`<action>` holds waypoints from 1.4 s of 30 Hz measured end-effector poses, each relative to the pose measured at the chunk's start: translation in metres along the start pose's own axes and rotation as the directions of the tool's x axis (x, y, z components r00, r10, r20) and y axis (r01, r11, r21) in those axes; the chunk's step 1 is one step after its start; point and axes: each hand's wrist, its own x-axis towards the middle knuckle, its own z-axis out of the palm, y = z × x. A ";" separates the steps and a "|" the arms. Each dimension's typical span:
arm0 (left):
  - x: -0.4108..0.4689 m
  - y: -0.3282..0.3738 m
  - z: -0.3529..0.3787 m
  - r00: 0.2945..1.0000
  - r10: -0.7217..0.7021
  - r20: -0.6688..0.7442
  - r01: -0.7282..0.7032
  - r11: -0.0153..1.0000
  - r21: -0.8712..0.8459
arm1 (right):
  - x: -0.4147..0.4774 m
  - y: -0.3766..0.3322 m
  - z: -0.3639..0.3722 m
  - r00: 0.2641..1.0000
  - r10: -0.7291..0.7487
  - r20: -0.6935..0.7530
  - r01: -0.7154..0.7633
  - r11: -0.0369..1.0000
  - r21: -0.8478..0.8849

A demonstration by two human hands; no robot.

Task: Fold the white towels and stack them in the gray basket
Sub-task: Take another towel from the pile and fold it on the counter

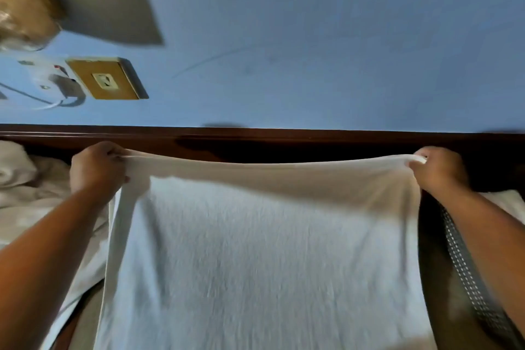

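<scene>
White towel (264, 250) hangs stretched between both hands, left (98, 169) and right (440, 169) gripping its corners.

A bed (443, 278) with a dark wooden headboard (284, 142) carries the things. Crumpled white towels (34, 187) lie on it at the left. At the right edge, the gray basket (468, 273) with its perforated rim rests on it.

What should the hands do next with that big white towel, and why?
Probably bring the left hand and right hand together, so the two top corners meet. The white towel hangs spread wide and flat between them, each hand pinching a corner, so halving it seems the natural first fold.
</scene>
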 end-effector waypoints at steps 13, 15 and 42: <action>0.033 -0.062 0.161 0.993 -0.110 0.047 0.101 0.981 0.168 | 0.035 -0.001 0.226 0.918 0.395 0.047 -0.394 0.887 0.241; 0.006 -0.066 0.173 0.995 -0.014 0.102 0.000 0.990 0.139 | -0.002 -0.014 0.235 0.969 0.244 -0.048 -0.228 0.950 0.213; -0.407 -0.130 0.157 0.595 0.233 0.769 -0.439 0.896 0.068 | -0.293 0.241 0.117 0.720 0.384 0.579 -0.426 0.902 -0.069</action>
